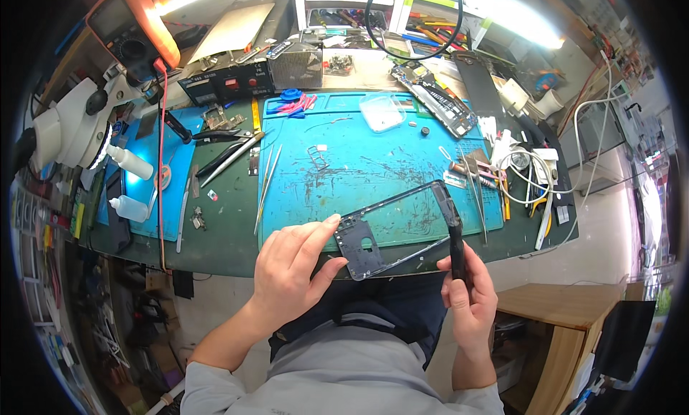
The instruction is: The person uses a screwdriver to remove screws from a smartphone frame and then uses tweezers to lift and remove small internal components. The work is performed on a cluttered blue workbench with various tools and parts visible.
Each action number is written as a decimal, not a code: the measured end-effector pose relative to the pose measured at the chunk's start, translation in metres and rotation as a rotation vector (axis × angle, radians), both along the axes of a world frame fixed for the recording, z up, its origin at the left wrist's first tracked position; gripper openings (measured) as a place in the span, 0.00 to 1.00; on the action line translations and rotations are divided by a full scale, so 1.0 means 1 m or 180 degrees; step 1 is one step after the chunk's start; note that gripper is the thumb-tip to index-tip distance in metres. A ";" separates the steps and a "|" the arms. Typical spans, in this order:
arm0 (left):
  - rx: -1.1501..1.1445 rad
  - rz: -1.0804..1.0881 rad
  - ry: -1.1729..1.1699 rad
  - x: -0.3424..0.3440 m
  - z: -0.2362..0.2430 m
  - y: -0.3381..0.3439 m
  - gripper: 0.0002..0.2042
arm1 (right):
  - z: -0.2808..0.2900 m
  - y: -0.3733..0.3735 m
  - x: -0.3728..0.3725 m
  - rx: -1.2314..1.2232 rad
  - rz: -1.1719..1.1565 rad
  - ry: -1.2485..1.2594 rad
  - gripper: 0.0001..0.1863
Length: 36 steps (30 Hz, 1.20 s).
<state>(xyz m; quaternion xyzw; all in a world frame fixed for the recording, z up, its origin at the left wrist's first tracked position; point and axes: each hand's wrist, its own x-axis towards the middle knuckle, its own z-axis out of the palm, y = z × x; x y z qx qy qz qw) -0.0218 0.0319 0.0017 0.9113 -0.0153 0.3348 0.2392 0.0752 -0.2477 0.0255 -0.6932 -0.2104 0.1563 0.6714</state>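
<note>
A dark, hollow phone frame [362, 246] is held tilted above the near edge of the blue work mat [301, 221]. My left hand [291, 264] grips its left end between thumb and fingers. My right hand [470, 293] is closed round a slim black-handled tool [457, 246], held almost upright. That tool's upper end meets the frame's right end; its tip is too dark to make out, so its kind does not show. Scratches and a small bent metal piece [316, 156] mark the mat beyond the frame.
Tweezers [268, 189] lie at the mat's left. A clear plastic box [382, 113] stands at the back, near an opened phone [445, 103]. White cables [527, 164] and tools crowd the right. A microscope [68, 128], dropper bottles [129, 208] and an orange multimeter [133, 31] stand left.
</note>
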 end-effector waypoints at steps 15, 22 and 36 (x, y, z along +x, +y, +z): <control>0.0273 0.0077 0.0163 0.001 -0.003 -0.001 0.37 | -0.006 0.001 0.009 -0.0202 0.0148 -0.0229 0.30; 0.0361 0.0088 0.0268 0.000 -0.002 -0.002 0.39 | -0.007 0.000 0.010 -0.0062 0.0196 -0.0235 0.30; 0.0405 0.0078 0.0302 0.000 -0.001 -0.002 0.40 | -0.009 0.001 0.011 0.0079 0.0172 -0.0082 0.31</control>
